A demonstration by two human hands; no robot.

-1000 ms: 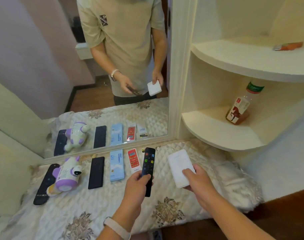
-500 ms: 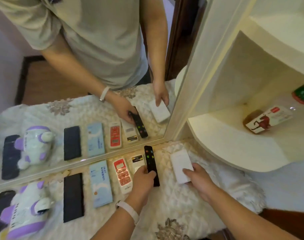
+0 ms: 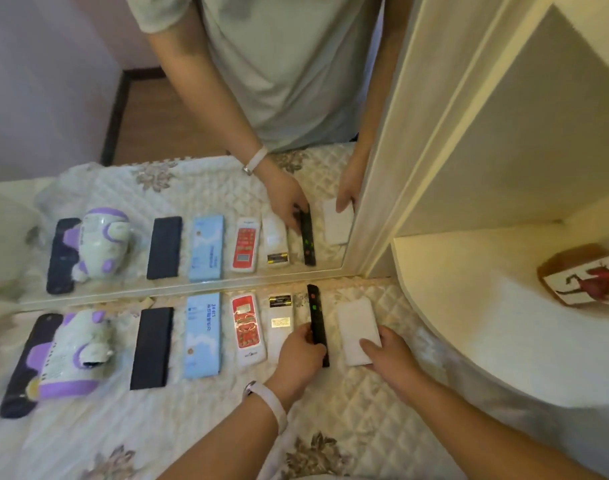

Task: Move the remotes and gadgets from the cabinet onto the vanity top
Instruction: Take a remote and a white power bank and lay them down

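Note:
A slim black remote [image 3: 316,317] with coloured buttons lies on the quilted vanity top [image 3: 348,403] near the mirror. My left hand [image 3: 301,358] grips its near end. Just to the right lies a white flat gadget [image 3: 356,323]; my right hand [image 3: 388,355] holds its near corner with fingers on top. To the left a row lies flat: a white gadget with a gold label [image 3: 279,320], a red-and-white remote [image 3: 247,327], a light-blue box [image 3: 203,336], a black slab [image 3: 153,346], a purple-and-white toy [image 3: 76,355] and a dark remote [image 3: 27,368].
The mirror [image 3: 192,133] stands along the back edge and repeats the row and my arms. To the right is a cream corner cabinet; its curved lower shelf [image 3: 476,323] holds a bottle [image 3: 580,275] with a red-and-white label and overhangs the top's right end.
Both hands have lowered the black remote and the white gadget from the air down onto the quilt near the mirror. My head has leaned in closer.

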